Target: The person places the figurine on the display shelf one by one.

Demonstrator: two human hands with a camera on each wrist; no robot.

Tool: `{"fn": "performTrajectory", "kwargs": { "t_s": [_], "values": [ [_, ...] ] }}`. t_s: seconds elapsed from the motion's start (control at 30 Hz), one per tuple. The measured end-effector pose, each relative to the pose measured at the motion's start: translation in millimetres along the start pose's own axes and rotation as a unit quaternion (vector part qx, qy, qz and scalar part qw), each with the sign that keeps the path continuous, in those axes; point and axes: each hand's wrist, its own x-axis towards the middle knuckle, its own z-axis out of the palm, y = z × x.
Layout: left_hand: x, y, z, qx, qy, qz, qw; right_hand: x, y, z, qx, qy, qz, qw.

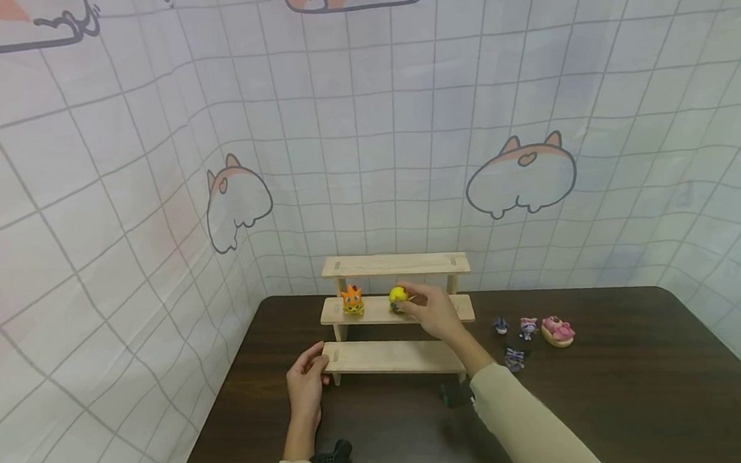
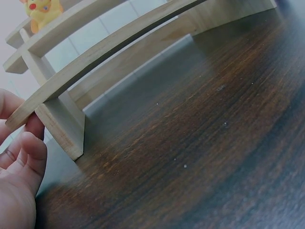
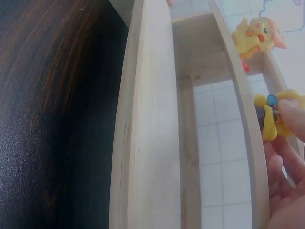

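Note:
My right hand (image 1: 433, 312) pinches a yellow figurine (image 1: 398, 298) at the middle tier of a three-tier wooden shelf (image 1: 392, 357). In the right wrist view the thumb lies across the front of this yellow figurine (image 3: 270, 114), which has a blue round detail. Left of it on the same tier stands an orange-and-yellow figurine (image 1: 352, 301). My left hand (image 1: 306, 383) grips the left end of the lowest tier; in the left wrist view its fingers (image 2: 33, 145) are above and below the board's end.
On the dark wooden table (image 1: 638, 370), right of the shelf, are a small blue figurine (image 1: 501, 325), a pink-and-white one (image 1: 528, 329), a pink one on a tan base (image 1: 558, 332) and a purple striped one (image 1: 515, 358). A grid-patterned curtain (image 1: 391, 151) hangs behind.

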Motion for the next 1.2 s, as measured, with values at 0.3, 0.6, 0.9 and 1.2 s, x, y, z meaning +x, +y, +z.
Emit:
{"fn": "performTrajectory", "kwargs": {
  "t_s": [0.3, 0.6, 0.9, 1.2],
  "values": [
    [1.9, -0.3, 1.2, 0.003, 0.001, 0.000, 1.0000, -0.1, -2, -1, 0.006, -0.004, 0.017, 0.9998],
    [1.5, -0.3, 0.7, 0.006, -0.002, 0.002, 1.0000, -3.0, 1, -2, 0.011, -0.002, 0.020, 0.9997],
    [1.8, -0.7, 1.1, 0.001, 0.004, 0.001, 1.0000, -27.2, 8, -17, 0.033, 0.009, 0.029, 0.9990],
    [1.9, -1.6, -0.3, 0.006, -0.002, -0.003, 1.0000, -71.0, 29, -56, 0.078, 0.063, 0.014, 0.9949]
  ]
}}
